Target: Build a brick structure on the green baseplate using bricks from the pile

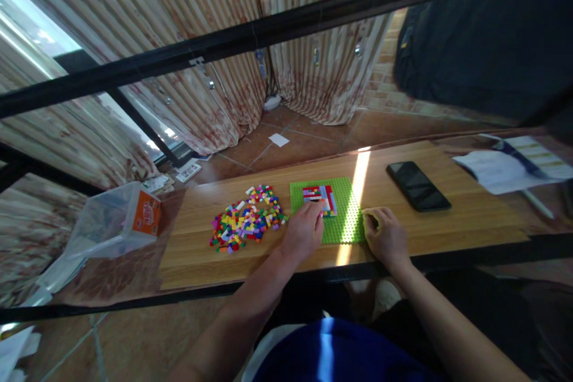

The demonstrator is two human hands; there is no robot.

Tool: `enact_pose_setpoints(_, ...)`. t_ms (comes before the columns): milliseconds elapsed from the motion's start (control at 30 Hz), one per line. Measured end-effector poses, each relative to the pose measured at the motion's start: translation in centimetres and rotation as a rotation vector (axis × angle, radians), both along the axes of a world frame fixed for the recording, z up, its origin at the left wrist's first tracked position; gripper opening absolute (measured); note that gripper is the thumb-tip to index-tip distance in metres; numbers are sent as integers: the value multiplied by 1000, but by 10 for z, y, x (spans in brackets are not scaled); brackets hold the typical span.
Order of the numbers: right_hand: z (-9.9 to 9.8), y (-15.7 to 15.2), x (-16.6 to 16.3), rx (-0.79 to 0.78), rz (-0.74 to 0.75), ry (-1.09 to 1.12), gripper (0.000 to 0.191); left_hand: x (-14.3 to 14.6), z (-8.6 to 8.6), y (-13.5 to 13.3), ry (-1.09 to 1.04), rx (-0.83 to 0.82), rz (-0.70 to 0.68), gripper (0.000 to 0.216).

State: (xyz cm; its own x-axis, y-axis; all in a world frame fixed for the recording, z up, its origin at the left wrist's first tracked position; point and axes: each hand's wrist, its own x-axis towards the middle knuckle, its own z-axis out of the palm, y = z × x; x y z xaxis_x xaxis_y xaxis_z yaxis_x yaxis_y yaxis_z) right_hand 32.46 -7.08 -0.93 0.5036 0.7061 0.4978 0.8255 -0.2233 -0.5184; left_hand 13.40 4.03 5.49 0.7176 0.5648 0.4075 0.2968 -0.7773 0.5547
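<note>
Green studded baseplate (344,221); multicoloured brick patch (320,198)

Both forearms are bare, sleeveless, above a blue garment at the lap.

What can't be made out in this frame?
Head view only:
- Left hand covers part of the brick patch on the baseplate; any brick in its fingers is hidden.
- Right hand: fingers curled, contents unseen.
- Pile: bricks too small.
- Papers: cut by right edge.
</note>
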Motion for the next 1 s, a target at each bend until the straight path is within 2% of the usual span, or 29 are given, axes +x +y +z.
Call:
enact_pose_setpoints(200,0,0,0,-9,-7,-3,16,17,-8,3,53,108,-80,27)
enact_pose_setpoints(633,3,0,-2,-9,-11,24,15,29,-8,12,157,288,-93,29)
enact_pose_setpoints(1000,3,0,-3,-9,-7,25,16,31,-25,9,35,398,-29,24)
